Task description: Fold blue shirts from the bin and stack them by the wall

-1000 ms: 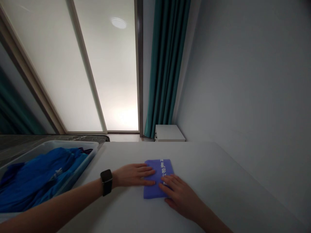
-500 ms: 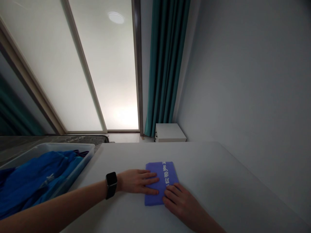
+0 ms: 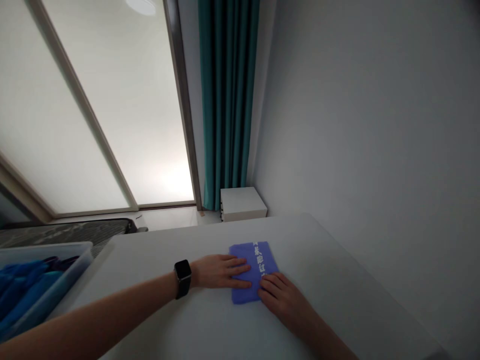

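Note:
A folded purple cloth (image 3: 249, 250) with a column of white printed characters lies flat on the white table (image 3: 180, 320). On its left half rests my left hand (image 3: 221, 271), palm down, with the fingers stretched out and apart. My right hand (image 3: 283, 300) is at the lower right corner of the cloth, its fingers bent and close together over the edge. The right thumb and whatever lies under the fingertips are hidden. A black smartwatch (image 3: 182, 272) is on my left wrist.
At the left edge stands a translucent plastic bin (image 3: 84, 255) holding blue clothes (image 3: 26, 290). Beyond the table are a small white cabinet (image 3: 243, 202), a teal curtain (image 3: 228, 100) and frosted sliding doors (image 3: 146, 125). A grey wall (image 3: 356, 125) runs along the right side.
The view has turned to the right, so the bin, doors and curtain sit farther left. Both hands keep their places on the folded cloth, which looks the same.

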A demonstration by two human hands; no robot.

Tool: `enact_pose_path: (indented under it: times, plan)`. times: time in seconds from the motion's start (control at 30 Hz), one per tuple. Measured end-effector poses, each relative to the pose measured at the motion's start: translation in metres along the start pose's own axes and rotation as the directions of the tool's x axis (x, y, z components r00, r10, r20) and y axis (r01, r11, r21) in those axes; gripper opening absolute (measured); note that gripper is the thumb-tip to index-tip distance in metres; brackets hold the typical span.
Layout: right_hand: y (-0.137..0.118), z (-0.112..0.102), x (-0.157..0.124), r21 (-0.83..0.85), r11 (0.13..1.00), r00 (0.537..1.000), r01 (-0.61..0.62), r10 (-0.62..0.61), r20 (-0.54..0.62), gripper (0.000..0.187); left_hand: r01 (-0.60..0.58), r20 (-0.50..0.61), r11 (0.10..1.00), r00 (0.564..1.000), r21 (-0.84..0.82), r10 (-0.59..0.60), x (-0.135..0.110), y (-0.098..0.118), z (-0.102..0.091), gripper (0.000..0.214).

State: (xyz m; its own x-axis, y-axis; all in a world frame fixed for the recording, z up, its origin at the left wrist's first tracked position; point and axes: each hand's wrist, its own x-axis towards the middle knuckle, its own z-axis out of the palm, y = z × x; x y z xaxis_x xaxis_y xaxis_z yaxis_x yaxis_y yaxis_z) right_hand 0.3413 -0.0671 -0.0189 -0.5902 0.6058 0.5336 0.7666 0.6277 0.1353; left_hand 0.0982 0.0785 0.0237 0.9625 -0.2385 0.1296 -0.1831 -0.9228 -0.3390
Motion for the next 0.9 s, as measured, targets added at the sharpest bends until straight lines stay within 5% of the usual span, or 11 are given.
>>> enact_pose_path:
  times: [0.3,0.9]
  plan:
    - [0.047,-0.012,-0.036,-0.016,0.987,0.987,-0.158,0.158,-0.013,0.013,-0.029,-0.094,0.998,0.995,-0.062,0.023,0.065,-0.030,0.035,0.039]
    - [0.148,-0.024,-0.084,-0.150,0.894,0.904,-0.422,0.428,0.010,0.028,0.057,-0.079,0.992,0.995,-0.115,-0.066,0.183,-0.091,0.094,0.041]
